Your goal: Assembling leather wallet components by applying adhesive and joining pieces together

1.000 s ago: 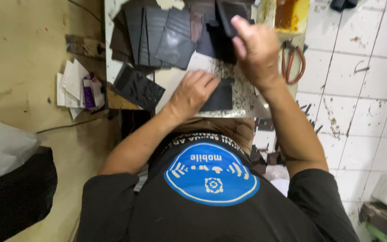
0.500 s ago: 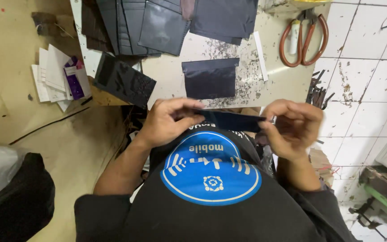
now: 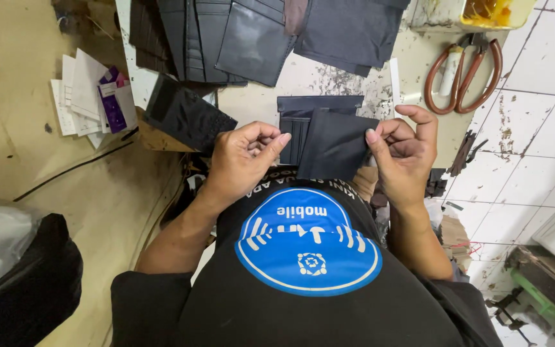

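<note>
My right hand [image 3: 406,154] pinches the right edge of a dark leather piece [image 3: 338,148] between thumb and forefinger and holds it up just over the worktable's near edge. Behind it, flat on the speckled worktable [image 3: 329,80], lies a second dark piece with ribbed card slots [image 3: 297,122]. My left hand [image 3: 245,160] hovers to the left with its fingers curled in against the thumb. Its fingertips are close to the slotted piece, and I see nothing in it.
A pile of dark leather panels [image 3: 258,32] covers the table's far side, and a black textured piece [image 3: 187,115] hangs off its left edge. Orange-handled scissors [image 3: 460,71] lie at the right. Paper slips with a purple card [image 3: 91,96] sit on the floor at left, a black bag [image 3: 14,289] at lower left.
My hands left the table, came to my chest with a dark strip between them, then rose again. Now only my right hand holds a dark piece; my left is off it.
</note>
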